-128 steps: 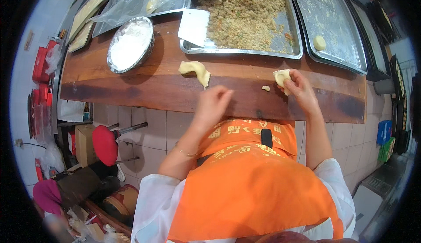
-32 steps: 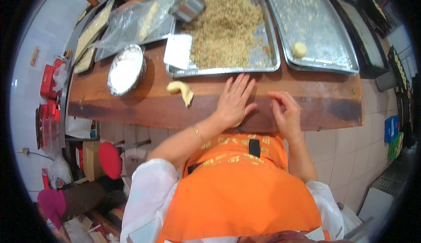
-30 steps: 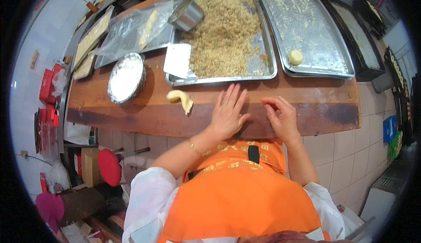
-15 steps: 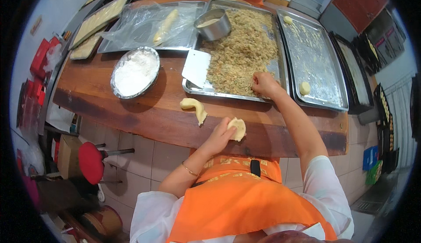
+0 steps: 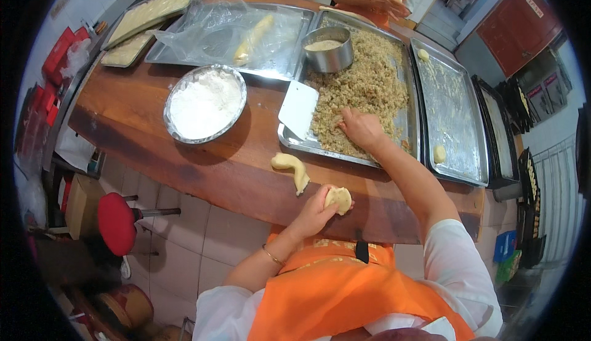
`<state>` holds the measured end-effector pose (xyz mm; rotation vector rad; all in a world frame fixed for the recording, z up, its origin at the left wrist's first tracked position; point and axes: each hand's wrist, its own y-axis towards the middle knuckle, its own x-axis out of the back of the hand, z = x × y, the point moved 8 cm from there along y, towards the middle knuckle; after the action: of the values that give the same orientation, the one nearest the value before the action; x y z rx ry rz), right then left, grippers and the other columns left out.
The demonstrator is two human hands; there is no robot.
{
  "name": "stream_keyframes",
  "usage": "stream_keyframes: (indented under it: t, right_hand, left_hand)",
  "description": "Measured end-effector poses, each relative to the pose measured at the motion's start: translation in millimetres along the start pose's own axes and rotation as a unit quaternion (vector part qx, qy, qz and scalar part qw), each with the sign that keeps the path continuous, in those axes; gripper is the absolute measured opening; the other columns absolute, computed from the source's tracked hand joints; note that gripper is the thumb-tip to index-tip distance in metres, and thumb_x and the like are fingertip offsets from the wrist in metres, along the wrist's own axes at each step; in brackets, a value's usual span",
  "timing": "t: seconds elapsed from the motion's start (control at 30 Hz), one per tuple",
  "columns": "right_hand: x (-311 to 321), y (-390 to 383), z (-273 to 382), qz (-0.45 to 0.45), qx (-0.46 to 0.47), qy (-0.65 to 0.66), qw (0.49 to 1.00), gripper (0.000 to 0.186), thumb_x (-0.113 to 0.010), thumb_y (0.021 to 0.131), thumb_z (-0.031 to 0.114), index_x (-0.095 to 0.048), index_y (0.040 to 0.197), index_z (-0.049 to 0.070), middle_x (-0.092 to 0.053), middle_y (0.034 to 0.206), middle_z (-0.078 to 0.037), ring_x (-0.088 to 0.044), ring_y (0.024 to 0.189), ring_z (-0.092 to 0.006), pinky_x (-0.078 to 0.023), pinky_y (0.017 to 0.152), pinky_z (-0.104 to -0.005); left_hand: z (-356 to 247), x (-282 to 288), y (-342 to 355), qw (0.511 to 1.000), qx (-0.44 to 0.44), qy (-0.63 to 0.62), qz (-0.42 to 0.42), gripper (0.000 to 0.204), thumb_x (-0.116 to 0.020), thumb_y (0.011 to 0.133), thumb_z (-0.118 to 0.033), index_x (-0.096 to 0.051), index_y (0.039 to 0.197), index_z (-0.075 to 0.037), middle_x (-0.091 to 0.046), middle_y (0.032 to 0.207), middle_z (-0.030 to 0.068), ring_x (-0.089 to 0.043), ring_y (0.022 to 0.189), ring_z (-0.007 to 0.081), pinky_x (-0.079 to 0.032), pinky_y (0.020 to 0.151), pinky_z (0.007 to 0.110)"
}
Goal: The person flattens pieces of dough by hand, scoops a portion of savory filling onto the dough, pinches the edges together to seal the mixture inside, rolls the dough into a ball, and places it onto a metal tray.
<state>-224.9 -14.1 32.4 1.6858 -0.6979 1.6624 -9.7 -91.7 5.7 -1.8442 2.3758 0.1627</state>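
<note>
Beneath both hands lies the tabletop (image 5: 215, 165), a brown wooden surface, darker along its near edge. The filling tray (image 5: 332, 154) is set toward the right of centre; crumbly brown filling (image 5: 385, 64) covers most of its base. Just right of it is the right tray (image 5: 458, 119), metal, with pale residue. The left tray (image 5: 280, 71) sits at the far left and bears a plastic sheet (image 5: 203, 20) and a pale roll (image 5: 253, 38). Nearer, a metal bowl (image 5: 206, 138) contains white powder. A steel cup (image 5: 333, 62) rests on the far left part of the filling. Below the cup, a white scraper (image 5: 298, 110) leans over the filling tray's near left corner.

The left hand (image 5: 315, 213) is at the near edge; its fingers are curled around the rim of a dough disc (image 5: 338, 199), face up. The right hand (image 5: 363, 130) reaches into the filling, fingers bent and tips down; whether they grip any cannot be told. A curved dough strip (image 5: 295, 168) lies on the tabletop near the disc. Two dough balls (image 5: 439, 154) occupy opposite ends of the right tray.
</note>
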Motion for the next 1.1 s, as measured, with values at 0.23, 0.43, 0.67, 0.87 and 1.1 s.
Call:
stream_keyframes:
  t: [0.23, 0.43, 0.67, 0.87, 1.1]
  right_hand:
    - [-21.2, 2.6, -78.7, -0.106, -0.198, 0.069, 0.972, 0.036, -0.048, 0.099, 0.037, -0.064, 0.091, 0.006, -0.065, 0.079, -0.019, -0.065, 0.071, -0.0345, -0.051, 0.063, -0.0456]
    - [1.9, -18.5, -72.4, -0.091, -0.288, 0.606, 0.736, 0.048, -0.045, 0.101, 0.051, -0.066, 0.098, 0.009, -0.055, 0.071, 0.000, -0.046, 0.061, -0.0103, -0.039, 0.055, -0.0320]
    - [11.1, -36.2, -107.4, -0.186, -0.252, 0.494, 0.811, 0.049, -0.047, 0.101, 0.047, -0.055, 0.073, 0.008, -0.050, 0.071, -0.001, -0.042, 0.064, -0.0121, -0.036, 0.061, -0.0306]
    - [9.3, -44.4, -99.9, -0.196, -0.280, 0.653, 0.676, 0.044, -0.045, 0.103, 0.045, -0.059, 0.086, 0.007, -0.057, 0.075, -0.002, -0.049, 0.063, -0.0125, -0.042, 0.059, -0.0300]
    - [40.2, -58.5, -56.1, -0.192, -0.285, 0.875, 0.340, 0.037, -0.044, 0.104, 0.045, -0.057, 0.096, 0.011, -0.057, 0.084, -0.004, -0.050, 0.061, -0.0106, -0.038, 0.051, -0.0206]
  left_hand:
    - [23.3, -7.0, 6.1, 0.978, 0.008, -0.200, 0.057, 0.027, -0.045, 0.099, -0.003, -0.040, 0.125, 0.003, -0.064, 0.118, 0.0202, -0.065, 0.109, 0.0250, -0.052, 0.094, 0.034]
    - [26.2, -3.9, 4.9, 0.978, 0.041, -0.202, 0.041, 0.028, -0.044, 0.099, -0.002, -0.039, 0.126, 0.002, -0.061, 0.121, 0.0227, -0.064, 0.112, 0.0277, -0.051, 0.098, 0.037]
    - [24.6, -6.3, 5.3, 0.978, 0.045, -0.202, 0.027, 0.028, -0.043, 0.098, -0.001, -0.040, 0.125, 0.003, -0.062, 0.120, 0.0227, -0.064, 0.112, 0.0294, -0.051, 0.097, 0.039]
    - [24.9, -5.3, 5.0, 0.979, 0.028, -0.198, 0.029, 0.030, -0.044, 0.097, -0.001, -0.042, 0.127, 0.003, -0.062, 0.121, 0.0227, -0.064, 0.111, 0.0287, -0.051, 0.097, 0.038]
    - [21.8, -2.8, 2.1, 0.982, 0.040, -0.181, 0.015, 0.027, -0.048, 0.098, -0.003, -0.049, 0.123, 0.005, -0.064, 0.118, 0.0212, -0.066, 0.108, 0.0264, -0.052, 0.095, 0.037]
